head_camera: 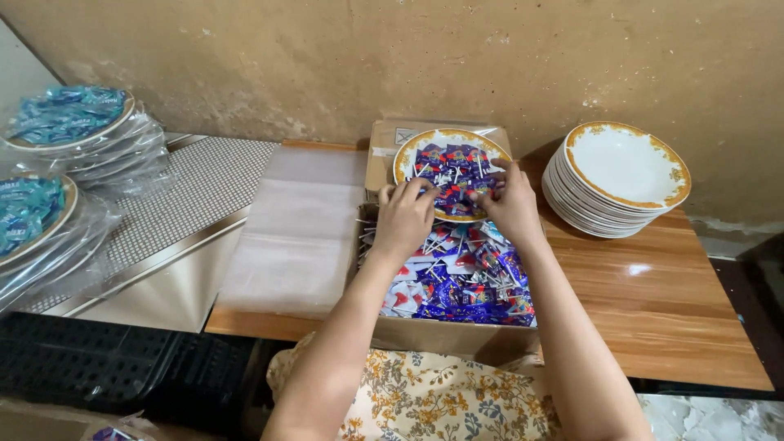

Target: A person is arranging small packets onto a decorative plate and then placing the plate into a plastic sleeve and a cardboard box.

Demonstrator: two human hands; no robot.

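Left hand: your left hand (403,219) rests on the near left edge of the plate of sweets, its fingers (408,193) curled down onto the wrappers; you cannot tell whether they have pinched one.
Right hand: your right hand (513,206) lies on the near right part of the same plate, fingers bent and spread over the sweets; whether anything is held between them is hidden.
Plate of sweets: a round white plate (406,157) with a gold patterned rim, propped on the far end of the open box and tilted towards you. It carries a heap of small lollipops (453,167) in blue, purple and red wrappers with thin white sticks poking out.
Box: a brown cardboard box (425,333) stands on the tabletop between your arms, full of the same wrapped lollipops, loose and jumbled.
Empty plates: a stack of matching white plates (622,175) with gold rims sits to the right of the box, near the wall, well apart from your hands.
Clear bags: a flat pile of clear plastic bags (298,229) lies just left of the box.
Wrapped plates: at the far left, plates filled with blue sweets (69,122) are stacked, sealed in clear plastic.
Tabletop: the wooden tabletop (653,302) is brown and glossy.
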